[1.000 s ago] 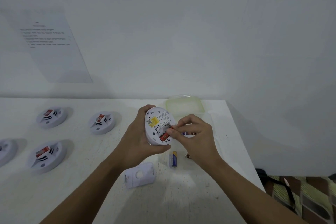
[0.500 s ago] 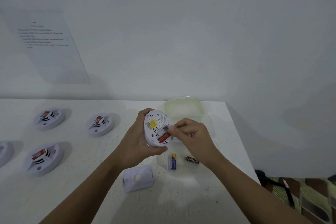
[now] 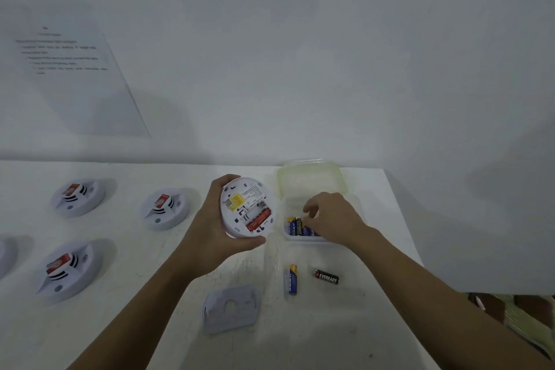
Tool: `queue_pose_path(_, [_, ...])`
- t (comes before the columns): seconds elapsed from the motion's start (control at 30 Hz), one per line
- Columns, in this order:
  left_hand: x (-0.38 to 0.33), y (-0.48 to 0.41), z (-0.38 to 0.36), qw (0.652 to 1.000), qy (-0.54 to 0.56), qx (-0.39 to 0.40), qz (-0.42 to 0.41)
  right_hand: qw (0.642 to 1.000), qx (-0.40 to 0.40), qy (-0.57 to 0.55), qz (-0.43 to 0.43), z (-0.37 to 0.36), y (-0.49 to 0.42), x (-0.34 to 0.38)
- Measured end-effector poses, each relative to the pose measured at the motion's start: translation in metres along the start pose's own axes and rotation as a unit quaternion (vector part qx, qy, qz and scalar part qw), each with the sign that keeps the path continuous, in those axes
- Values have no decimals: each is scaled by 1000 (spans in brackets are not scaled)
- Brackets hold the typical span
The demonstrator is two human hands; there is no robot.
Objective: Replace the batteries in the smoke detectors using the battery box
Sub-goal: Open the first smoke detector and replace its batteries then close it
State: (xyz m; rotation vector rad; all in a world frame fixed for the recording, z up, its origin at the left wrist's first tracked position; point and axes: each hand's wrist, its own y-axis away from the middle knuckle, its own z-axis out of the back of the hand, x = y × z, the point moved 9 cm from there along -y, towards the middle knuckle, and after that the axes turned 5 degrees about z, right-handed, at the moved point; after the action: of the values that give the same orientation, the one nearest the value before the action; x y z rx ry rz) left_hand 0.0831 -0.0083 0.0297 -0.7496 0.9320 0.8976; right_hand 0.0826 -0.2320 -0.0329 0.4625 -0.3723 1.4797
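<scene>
My left hand (image 3: 210, 228) grips a white smoke detector (image 3: 246, 207) with its back turned up to me. Its open compartment holds one red battery (image 3: 259, 220); the slot beside it is empty. My right hand (image 3: 336, 219) hovers over the clear battery box (image 3: 288, 238), with curled fingertips just above the batteries (image 3: 298, 227) inside. I cannot tell whether it holds one. Two loose batteries lie on the table in front of the box, one blue and yellow (image 3: 293, 279), one black (image 3: 325, 276).
The detector's white back cover (image 3: 230, 308) lies near me on the white table (image 3: 144, 324). The box's greenish lid (image 3: 310, 179) sits behind the box. Several other detectors (image 3: 164, 209) rest to the left. The table's right edge runs close to the box.
My right hand left the detector's battery compartment and moved right to the battery box. The black battery that it uncovered now lies on the table. My left hand still holds the detector.
</scene>
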Motion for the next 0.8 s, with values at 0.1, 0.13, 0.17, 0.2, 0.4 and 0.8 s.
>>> queue_pose_path(0.1, [6,-5,-5,1000,5,16,6,995,42,87,-8,-13,-7,1])
queue_pose_path(0.13, [7,-6,-6,1000,5,19,8,994,46,96,-17,-16,-10,0])
queue_pose_path(0.17, [9,-7,-7,1000,6,22,11,993,58,100,-9,-19,-12,1])
queue_pose_path(0.2, [10,-8,-8,1000,7,25,13,993,66,96,-8,-21,-12,1])
queue_pose_path(0.4, [15,-11,-14,999,9,40,22,994,59,87,-9,-22,-14,-1])
queue_pose_path(0.8, [-1,-6,-14,999,17,36,5,975,-149,-167,8,25,17,0])
